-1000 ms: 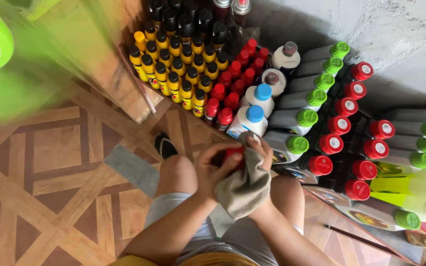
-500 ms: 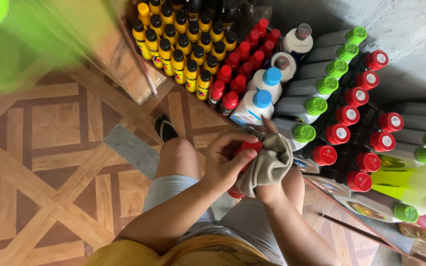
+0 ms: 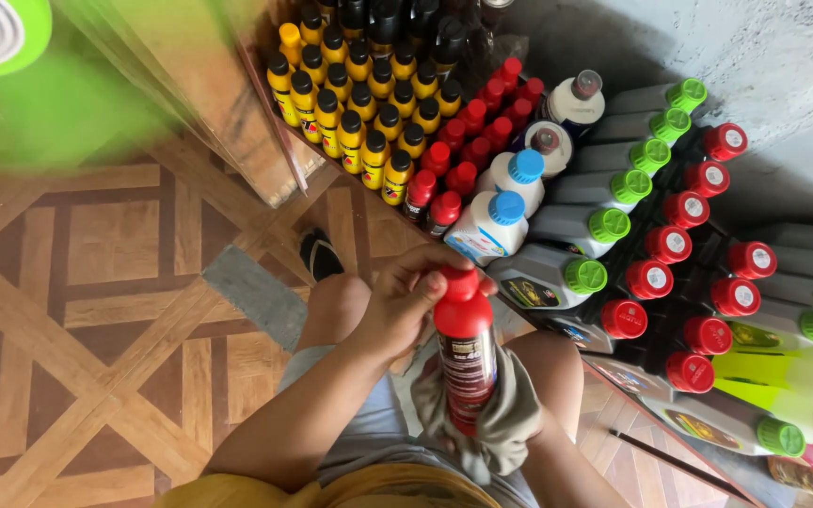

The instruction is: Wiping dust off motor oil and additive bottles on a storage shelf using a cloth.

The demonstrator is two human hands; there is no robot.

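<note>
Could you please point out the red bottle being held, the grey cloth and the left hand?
Red plastic bottle [image 3: 465,353], head view, dark label.
Grey cloth [image 3: 510,423], head view, fold beside bottle.
Left hand [image 3: 405,301], head view, back of hand.

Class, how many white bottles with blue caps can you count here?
2. One blue-capped bottle stands beside the small red bottles; the other is next to it, nearer the held red bottle. More may be hidden.

We have one view only: head camera, looking steeply down from above, close over left hand [image 3: 402,306], knees, patterned floor [image 3: 77,310], bottle rows [image 3: 613,216] ahead.
</note>
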